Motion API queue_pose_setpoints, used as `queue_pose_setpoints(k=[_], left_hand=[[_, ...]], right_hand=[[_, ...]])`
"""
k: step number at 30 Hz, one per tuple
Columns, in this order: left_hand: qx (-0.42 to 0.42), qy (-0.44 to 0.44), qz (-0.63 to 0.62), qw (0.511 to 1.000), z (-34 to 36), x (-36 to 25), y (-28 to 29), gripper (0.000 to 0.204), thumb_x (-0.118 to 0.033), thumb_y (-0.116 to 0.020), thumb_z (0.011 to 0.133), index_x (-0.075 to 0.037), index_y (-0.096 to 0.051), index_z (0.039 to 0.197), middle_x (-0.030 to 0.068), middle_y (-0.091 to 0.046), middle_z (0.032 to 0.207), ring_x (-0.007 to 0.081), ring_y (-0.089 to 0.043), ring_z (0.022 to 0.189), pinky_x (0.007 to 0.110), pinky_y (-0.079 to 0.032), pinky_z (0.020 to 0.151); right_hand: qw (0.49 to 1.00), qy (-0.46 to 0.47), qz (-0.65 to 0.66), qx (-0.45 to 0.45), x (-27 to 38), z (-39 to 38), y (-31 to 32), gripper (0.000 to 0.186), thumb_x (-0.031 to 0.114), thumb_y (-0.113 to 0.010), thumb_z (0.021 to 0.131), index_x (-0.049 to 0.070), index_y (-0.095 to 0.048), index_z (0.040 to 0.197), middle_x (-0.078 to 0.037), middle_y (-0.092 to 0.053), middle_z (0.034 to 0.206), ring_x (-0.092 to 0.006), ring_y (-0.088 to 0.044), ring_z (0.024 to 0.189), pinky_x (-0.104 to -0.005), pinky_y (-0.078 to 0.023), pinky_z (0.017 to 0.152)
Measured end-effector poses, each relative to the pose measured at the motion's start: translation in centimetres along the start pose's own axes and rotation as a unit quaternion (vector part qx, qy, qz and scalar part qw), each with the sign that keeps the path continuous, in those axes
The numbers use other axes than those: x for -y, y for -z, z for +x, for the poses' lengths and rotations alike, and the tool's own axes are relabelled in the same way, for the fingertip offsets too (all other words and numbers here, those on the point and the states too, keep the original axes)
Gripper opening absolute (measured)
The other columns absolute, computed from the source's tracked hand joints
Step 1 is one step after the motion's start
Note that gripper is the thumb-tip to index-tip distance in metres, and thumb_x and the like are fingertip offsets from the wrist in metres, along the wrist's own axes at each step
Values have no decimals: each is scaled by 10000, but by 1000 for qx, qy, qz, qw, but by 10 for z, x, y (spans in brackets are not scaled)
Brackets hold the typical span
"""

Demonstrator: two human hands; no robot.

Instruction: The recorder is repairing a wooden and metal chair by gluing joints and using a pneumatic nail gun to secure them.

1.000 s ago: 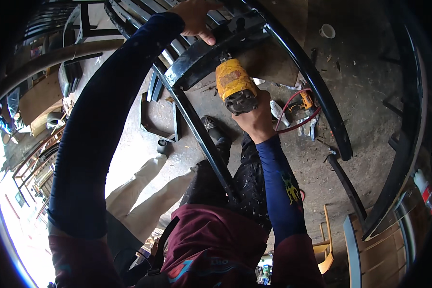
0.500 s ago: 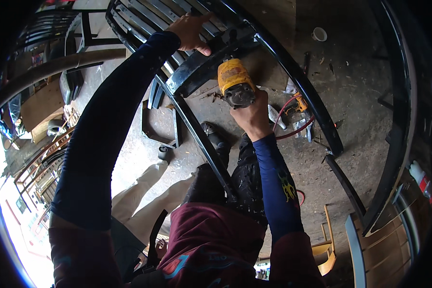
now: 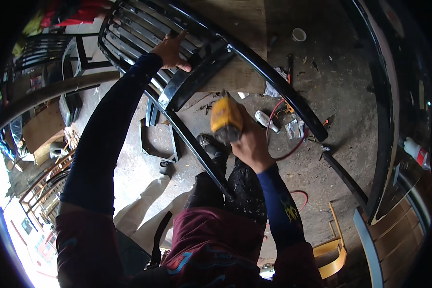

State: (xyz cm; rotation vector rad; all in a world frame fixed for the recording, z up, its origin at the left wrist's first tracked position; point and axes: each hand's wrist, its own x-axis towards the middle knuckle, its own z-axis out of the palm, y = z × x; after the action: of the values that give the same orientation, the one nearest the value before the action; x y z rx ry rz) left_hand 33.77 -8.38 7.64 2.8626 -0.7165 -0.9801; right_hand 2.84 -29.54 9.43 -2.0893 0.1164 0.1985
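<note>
Left hand point(image 3: 172, 50) lay flat, fingers spread, on the black frame point(image 3: 197, 77). Right hand point(image 3: 251, 146) gripped a yellow grinder point(image 3: 225, 120) near the frame's bar; red cable point(image 3: 293, 149) right.

One head-worn fisheye camera looks steeply down from above, close over the person's arms, floor point(image 3: 350, 96) far below.

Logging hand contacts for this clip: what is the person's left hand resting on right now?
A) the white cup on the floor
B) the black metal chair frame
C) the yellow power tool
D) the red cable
B: the left hand lies spread on the black metal chair frame, while the right hand grips the yellow power tool lower down, apart from the frame.
</note>
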Motion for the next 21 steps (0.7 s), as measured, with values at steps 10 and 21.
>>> queue_pose_setpoints(k=[10, 21], left_hand=[[13, -10, -250, 968, -11, 11, -8, 1274, -102, -909, 622, -212, -104, 1603, 192, -405, 1532, 372, -335, 1439, 495, -304, 1180], [-23, 10, -133, 991, -10, 0, -3, 1320, -83, -931, 588, -235, -98, 1600, 146, -184, 1640, 339, -210, 1499, 534, -253, 1205]], right_hand=[[936, -241, -229, 117, -305, -98, -12, 830, 67, -614, 757, 21, -283, 1517, -320, -522, 1341, -442, -526, 1241, -445, -448, 1042], [878, -314, -346, 105, -538, -42, -141, 672, 241, -594, 865, 13, -378, 1460, -254, -592, 1220, -370, -589, 1135, -438, -504, 930]])
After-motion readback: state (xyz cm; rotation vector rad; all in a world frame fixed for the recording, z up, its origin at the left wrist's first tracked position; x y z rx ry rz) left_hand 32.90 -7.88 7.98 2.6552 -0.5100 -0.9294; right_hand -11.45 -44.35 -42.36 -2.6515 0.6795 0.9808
